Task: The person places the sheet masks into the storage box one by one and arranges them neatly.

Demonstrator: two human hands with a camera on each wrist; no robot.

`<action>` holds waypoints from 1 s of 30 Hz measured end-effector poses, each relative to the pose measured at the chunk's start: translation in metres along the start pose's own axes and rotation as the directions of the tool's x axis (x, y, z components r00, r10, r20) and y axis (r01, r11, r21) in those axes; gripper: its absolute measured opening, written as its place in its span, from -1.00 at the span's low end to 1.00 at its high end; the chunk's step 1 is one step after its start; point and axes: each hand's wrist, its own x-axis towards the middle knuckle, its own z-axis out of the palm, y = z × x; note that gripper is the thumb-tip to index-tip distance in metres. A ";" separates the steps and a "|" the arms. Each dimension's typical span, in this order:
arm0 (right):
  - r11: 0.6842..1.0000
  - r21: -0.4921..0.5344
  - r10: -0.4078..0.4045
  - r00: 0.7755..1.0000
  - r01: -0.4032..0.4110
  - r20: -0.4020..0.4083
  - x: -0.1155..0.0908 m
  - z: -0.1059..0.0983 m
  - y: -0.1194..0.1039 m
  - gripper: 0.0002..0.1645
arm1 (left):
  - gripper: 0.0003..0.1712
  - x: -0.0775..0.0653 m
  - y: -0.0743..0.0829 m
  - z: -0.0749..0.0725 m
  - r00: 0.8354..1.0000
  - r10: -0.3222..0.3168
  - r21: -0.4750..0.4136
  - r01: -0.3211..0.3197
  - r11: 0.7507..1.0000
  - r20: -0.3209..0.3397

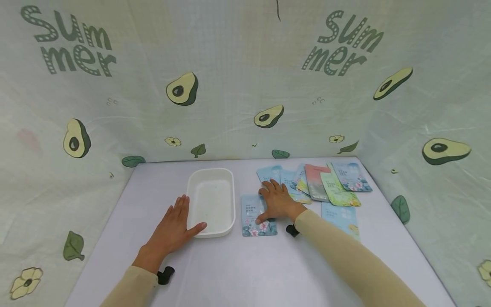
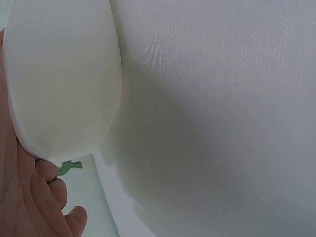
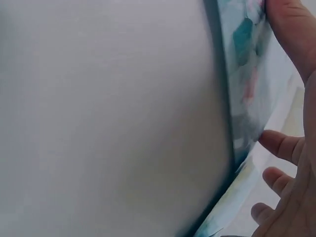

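Note:
In the head view my left hand (image 1: 172,230) lies along the left side of a white plastic tray (image 1: 212,230), fingers stretched beside its wall and thumb over the near left corner. The left wrist view shows the tray's wall (image 2: 64,89) close against the palm. My right hand (image 1: 278,202) is spread over a blue flowered flat sachet (image 1: 251,209) right of the tray. Its thumb overlaps the sachet's face, and the index fingertip is at the far edge. In the right wrist view the thumb and index tip meet the edge of this sachet (image 3: 244,94), widely apart.
Several sachets overlap at the back right: a pink and silver one (image 1: 317,181), a green one (image 1: 339,192) and a blue flowered one (image 1: 350,177). A pale blue sachet (image 1: 339,215) lies partly behind the right sleeve. Printed cloth (image 1: 230,106) hangs behind and beside the white table (image 1: 238,273).

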 end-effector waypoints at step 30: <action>0.905 0.425 0.158 0.946 -0.024 -0.283 -0.048 0.017 -0.027 -0.13 | 0.41 -0.001 0.004 0.003 1.000 -0.012 -0.023 0.012 1.000 -0.007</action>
